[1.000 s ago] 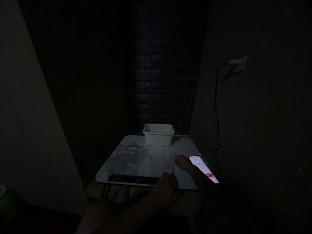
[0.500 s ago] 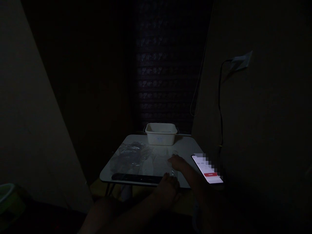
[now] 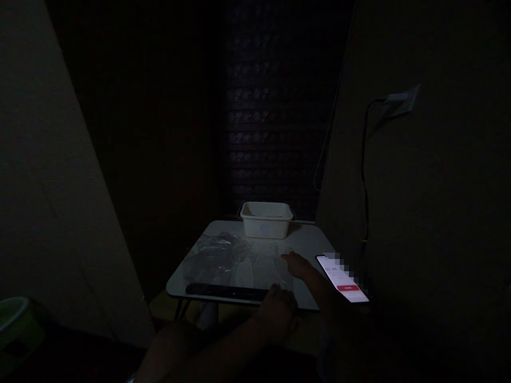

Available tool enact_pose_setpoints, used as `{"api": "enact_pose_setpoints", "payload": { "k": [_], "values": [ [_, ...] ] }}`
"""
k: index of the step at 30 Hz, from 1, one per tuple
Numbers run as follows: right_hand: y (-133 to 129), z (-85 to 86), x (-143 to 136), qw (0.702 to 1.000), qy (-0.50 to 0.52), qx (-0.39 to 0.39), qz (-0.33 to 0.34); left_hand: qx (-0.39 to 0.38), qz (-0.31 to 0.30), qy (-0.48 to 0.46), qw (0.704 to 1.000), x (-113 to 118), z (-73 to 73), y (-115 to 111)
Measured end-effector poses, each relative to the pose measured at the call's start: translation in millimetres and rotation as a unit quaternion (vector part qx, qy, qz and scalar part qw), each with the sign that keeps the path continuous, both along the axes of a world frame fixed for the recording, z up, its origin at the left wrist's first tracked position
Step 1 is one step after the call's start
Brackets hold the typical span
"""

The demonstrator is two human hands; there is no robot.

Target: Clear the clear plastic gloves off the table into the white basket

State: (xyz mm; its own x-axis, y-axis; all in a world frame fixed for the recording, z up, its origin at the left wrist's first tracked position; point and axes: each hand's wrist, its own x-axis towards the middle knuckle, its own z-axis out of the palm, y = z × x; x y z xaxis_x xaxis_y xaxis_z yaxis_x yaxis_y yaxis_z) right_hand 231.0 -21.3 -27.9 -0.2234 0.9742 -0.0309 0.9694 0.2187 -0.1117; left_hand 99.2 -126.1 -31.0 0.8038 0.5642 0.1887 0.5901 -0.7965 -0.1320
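The room is very dark. My left hand (image 3: 279, 307) is at the near edge of a small white table (image 3: 307, 234), closed over the right end of a long black bar (image 3: 227, 292). Its thumb shows apart, lower down. Farther in, my right hand (image 3: 298, 265) reaches over the right part of the table. Its fingers are curled together, with the fingertips against a clear plastic bag (image 3: 243, 271). The crumpled, shiny part of this plastic spreads to the left, behind the bar. Shadow hides the undersides of both hands.
A white plastic tub (image 3: 266, 229) with side handles stands at the table's back. At the right edge lies a lit phone (image 3: 339, 276). A black cord (image 3: 363, 170) hangs from a wall outlet (image 3: 403, 101). A green basket (image 3: 18, 324) is at lower left.
The whole view has shifted slightly, so everything appears a little farther right. Both hands keep nearly the same places on the table, and the tub and phone stay put.
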Motion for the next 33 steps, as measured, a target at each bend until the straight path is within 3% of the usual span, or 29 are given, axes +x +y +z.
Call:
{"api": "enact_pose_setpoints", "payload": {
  "k": [10, 18, 33],
  "values": [
    [-12.7, 2.3, 32.3, 1.000, -0.003, -0.021, -0.011, -0.016, 0.028, 0.019, 0.999, 8.8, -1.4, 3.2],
    [-18.4, -1.4, 30.5, 0.999, 0.018, -0.042, 0.023, -0.003, 0.032, 0.016, 0.999, 11.0, -3.9, 1.8],
    [-5.7, -2.3, 28.5, 0.999, -0.018, -0.031, -0.038, 0.013, 0.030, 0.024, 0.999, 7.1, -10.9, -2.9]
  ]
}}
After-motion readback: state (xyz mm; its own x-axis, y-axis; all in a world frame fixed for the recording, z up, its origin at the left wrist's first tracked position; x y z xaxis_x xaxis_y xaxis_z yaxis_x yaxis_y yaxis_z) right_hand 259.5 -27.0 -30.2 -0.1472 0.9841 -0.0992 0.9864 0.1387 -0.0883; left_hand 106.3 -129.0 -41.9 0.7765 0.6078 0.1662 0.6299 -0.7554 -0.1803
